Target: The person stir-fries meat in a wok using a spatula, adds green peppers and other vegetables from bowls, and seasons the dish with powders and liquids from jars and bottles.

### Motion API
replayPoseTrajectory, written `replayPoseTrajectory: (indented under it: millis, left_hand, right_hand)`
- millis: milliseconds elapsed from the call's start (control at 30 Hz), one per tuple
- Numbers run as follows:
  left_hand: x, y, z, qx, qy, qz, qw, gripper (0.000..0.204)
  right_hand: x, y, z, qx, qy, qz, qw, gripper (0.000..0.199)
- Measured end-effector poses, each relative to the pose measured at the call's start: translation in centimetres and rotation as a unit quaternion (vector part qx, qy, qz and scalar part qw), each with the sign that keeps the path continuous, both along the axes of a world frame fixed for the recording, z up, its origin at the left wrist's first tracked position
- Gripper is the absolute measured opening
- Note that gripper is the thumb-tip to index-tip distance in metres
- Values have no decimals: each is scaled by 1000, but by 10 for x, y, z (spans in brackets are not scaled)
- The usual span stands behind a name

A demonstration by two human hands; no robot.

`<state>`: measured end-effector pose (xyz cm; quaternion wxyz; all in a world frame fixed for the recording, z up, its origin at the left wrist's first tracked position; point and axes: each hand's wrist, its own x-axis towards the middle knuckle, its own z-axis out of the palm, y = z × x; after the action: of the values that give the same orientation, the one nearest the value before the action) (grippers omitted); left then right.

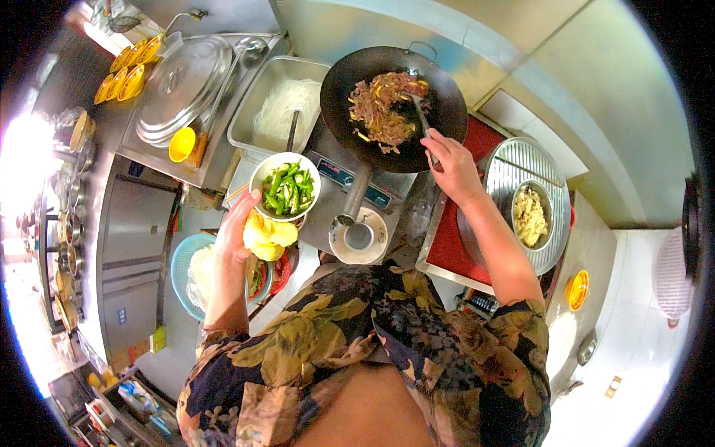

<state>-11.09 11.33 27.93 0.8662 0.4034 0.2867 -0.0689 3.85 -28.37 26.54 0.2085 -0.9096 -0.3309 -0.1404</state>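
My left hand [237, 223] is closed on the rim of a white bowl [257, 177] and holds it beside the wok. Chopped green peppers [289, 188] fill the bowl. Just below it, against my left hand, is a crumpled yellow thing [269, 237]; I cannot tell whether my fingers hold it too. My right hand [450, 165] is wrapped round the handle of a metal spatula [422, 119], whose head is among the food in the black wok [342, 127]. That food is browned shredded meat [387, 112] with thin yellowish strips and a dark red patch.
Left of the wok is a metal pan [249, 97] of white noodles. A large lidded pot [179, 86] and yellow bowls [132, 82] stand farther left. On the right, a metal bowl [549, 223] of pale chopped food rests on a ridged round lid [532, 156]. A blue basket [179, 276] sits low at left.
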Motion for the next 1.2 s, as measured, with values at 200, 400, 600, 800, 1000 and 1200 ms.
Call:
replayPoseTrajectory:
  millis: [200,400,600,800,1000,1200]
  left_hand:
    - [47,31,-26,2,3,-39,999,65]
    - [74,39,-3,-15,-9,-85,996,60]
    - [92,59,-36,-9,-6,-74,997,60]
    - [76,58,-35,-14,0,-62,998,52]
    - [61,45,-18,-31,6,-76,997,50]
    - [55,28,-12,-8,1,-53,999,54]
  right_hand:
    - [-27,32,2,19,52,14,998,51]
    - [-77,30,50,-37,106,31,993,40]
    - [-57,21,42,-77,123,-21,989,59]
    - [-76,39,58,3,110,54,992,34]
    - [-31,35,45,55,56,-14,997,25]
    - [-66,25,126,39,160,42,985,24]
